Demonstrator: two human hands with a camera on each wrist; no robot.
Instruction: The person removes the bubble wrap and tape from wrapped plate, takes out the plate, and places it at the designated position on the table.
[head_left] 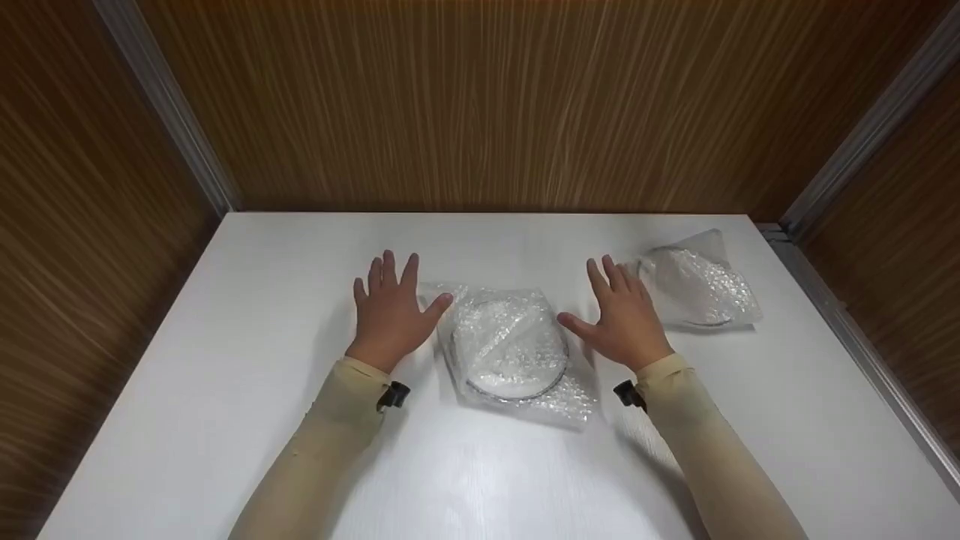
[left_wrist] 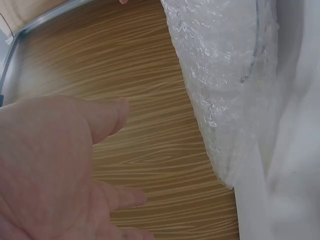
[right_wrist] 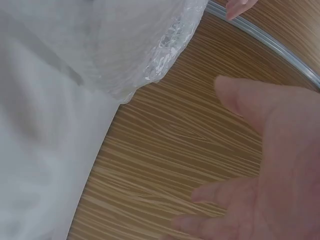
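Note:
In the head view a bubble-wrap package [head_left: 514,349] with a round, dark-edged item inside lies on the white table between my two hands. My left hand [head_left: 394,319] is spread on its left side, thumb pointing toward the wrap, holding nothing. On the other side my right hand [head_left: 622,319] is spread too, its thumb near the package's right edge. The left wrist view shows the left hand [left_wrist: 55,160] with fingers extended beside the bubble wrap [left_wrist: 220,75]. Straight fingers of the right hand [right_wrist: 280,155] appear in the right wrist view, apart from the wrap [right_wrist: 145,55].
A second bubble-wrap package [head_left: 697,285] lies at the table's back right, just beyond my right hand. Wood-grain panels [head_left: 480,105] enclose the white table [head_left: 187,390] at the back and both sides, with metal strips [head_left: 165,112] at the corners.

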